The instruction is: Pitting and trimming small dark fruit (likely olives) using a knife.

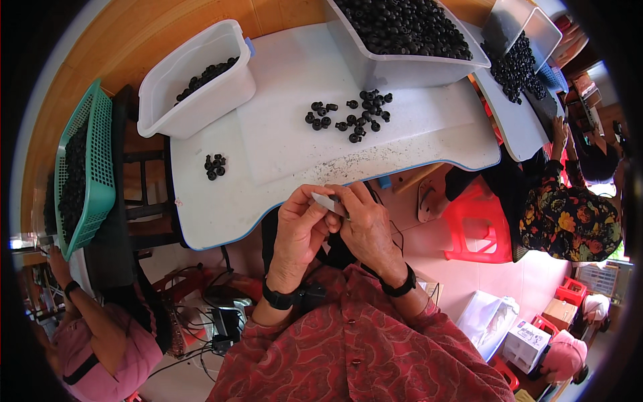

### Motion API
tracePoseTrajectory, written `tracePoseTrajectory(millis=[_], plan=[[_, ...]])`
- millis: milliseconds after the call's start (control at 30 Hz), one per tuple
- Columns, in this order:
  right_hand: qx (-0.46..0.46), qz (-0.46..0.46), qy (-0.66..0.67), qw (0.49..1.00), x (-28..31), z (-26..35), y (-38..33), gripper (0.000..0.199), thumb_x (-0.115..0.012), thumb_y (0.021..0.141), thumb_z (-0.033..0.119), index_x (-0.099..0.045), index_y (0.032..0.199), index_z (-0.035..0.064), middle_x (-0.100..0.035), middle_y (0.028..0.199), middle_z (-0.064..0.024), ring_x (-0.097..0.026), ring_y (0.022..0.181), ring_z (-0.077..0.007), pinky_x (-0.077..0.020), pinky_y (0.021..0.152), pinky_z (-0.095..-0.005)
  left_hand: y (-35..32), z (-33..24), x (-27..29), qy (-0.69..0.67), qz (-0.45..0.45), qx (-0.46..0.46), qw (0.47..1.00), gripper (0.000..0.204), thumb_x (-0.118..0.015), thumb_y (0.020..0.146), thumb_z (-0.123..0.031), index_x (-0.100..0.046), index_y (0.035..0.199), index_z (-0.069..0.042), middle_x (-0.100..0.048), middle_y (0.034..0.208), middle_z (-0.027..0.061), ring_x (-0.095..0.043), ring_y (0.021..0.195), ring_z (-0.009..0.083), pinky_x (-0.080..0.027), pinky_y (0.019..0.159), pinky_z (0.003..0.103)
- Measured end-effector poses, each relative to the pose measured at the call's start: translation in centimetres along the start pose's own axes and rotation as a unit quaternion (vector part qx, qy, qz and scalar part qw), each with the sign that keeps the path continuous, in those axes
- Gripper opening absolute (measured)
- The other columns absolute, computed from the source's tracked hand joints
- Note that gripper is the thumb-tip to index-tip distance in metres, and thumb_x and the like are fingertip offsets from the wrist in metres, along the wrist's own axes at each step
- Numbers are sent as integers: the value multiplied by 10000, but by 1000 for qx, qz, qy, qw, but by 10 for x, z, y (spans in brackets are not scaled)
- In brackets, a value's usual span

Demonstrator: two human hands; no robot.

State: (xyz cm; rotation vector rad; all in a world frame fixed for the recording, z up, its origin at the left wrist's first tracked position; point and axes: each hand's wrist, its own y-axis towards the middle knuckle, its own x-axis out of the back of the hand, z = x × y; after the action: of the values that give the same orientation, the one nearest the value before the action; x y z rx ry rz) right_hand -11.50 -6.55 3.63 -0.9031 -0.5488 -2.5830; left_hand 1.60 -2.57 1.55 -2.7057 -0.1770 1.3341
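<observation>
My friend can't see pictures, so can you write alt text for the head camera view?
A person's left hand and right hand meet near the edge of a white table, with a flat silver blade between them. Small black parts lie on the table near a white bin and a larger translucent bin holding more.

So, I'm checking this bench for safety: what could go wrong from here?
The grey blade-like piece sits among the fingers of the left hand and right hand; if its edge is sharp, a slip could nick the left thumb, since no gloves are worn. The small cluster of black parts lies loose toward the left side of the white table, so a knock might send some onto the floor.
</observation>
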Motion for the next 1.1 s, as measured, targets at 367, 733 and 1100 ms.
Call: tracePoseTrajectory(millis=[367, 733, 1100], plan=[[-37, 9, -35, 999, -5, -9, 1, 336, -605, 748, 13, -609, 1078, 73, -569, 913, -121, -626, 710, -332, -510, 616, -415, -6, 1, -2, 5, 37, -31, 999, 126, -581, 912, -60, -567, 1020, 1, -608, 802, 91, -558, 626, 130, -468, 573, 264], [-195, 40, 498, 844, 22, 12, 5, 107, -588, 915, 77, -632, 954, -12, -632, 847, -23, -585, 797, -87, -465, 730, -221, -3, -1, 1, -12, -1, -21, 1000, 82, -585, 921, -92, -580, 959, -19, -605, 753, 60, -535, 602, 110, -433, 537, 245], [-167, 40, 453, 875, 22, 6, 6, 67, -601, 894, 40, -590, 864, -19, -656, 718, -73, -637, 669, -121, -517, 637, -242, -5, -1, -1, 1, -6, 3, 1000, 53, -588, 914, -71, -585, 944, -28, -575, 690, 36, -535, 590, 108, -441, 533, 242]])
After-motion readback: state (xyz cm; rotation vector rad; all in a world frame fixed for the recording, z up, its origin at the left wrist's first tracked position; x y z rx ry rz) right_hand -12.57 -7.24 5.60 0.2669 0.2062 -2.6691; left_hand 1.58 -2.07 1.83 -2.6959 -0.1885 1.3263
